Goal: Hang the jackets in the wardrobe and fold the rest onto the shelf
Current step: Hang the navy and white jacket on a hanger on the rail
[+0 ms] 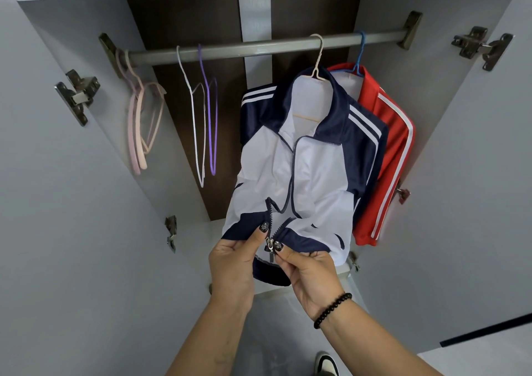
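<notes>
A white and navy jacket (pixel 311 168) hangs on a pale hanger (pixel 318 58) from the wardrobe rail (pixel 259 47). Its zip is open along most of the front. My left hand (pixel 233 260) pinches the navy hem to the left of the zip. My right hand (pixel 308 272) pinches the hem on the right, its thumb at the zip slider (pixel 270 247). Behind it on the right, a red jacket (pixel 385 156) with white stripes hangs on a blue hanger (pixel 358 55).
Several bare hangers are on the rail's left part: pink ones (pixel 141 122), a white one (pixel 195 116) and a purple one (pixel 211 116). Both wardrobe doors (pixel 72 231) stand open at the sides. The wardrobe floor panel (pixel 218 228) lies below the jackets.
</notes>
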Tool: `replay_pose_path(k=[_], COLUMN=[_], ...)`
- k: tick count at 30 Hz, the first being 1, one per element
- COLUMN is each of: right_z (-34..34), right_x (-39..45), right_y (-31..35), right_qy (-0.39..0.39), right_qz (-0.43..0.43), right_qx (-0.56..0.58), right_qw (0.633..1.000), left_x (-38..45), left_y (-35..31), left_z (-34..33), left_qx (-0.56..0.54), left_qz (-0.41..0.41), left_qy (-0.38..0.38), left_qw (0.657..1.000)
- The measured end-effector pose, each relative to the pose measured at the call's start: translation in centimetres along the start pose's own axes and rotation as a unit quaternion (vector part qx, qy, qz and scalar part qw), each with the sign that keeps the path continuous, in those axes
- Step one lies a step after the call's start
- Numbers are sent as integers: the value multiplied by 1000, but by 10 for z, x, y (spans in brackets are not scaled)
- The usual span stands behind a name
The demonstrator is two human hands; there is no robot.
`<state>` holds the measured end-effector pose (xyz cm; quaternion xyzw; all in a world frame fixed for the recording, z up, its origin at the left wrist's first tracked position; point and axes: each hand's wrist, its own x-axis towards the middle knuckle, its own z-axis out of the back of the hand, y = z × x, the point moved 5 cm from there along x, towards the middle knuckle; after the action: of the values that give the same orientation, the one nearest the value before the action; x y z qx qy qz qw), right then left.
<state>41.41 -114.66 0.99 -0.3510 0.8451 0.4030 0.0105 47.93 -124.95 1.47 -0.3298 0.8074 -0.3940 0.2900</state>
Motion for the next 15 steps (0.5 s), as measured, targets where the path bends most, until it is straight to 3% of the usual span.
replay_pose_path(k=[15], right_z=[14], right_x=[-3], right_y=[-2], right_qy=[-48], right_qz=[-31], right_qx=[26], right_qw=[998], left_x=[-8], left_y=[4], left_z=[-7], left_qx=[21], left_qz=[-20], left_qy=[-1], left_qw=[1000])
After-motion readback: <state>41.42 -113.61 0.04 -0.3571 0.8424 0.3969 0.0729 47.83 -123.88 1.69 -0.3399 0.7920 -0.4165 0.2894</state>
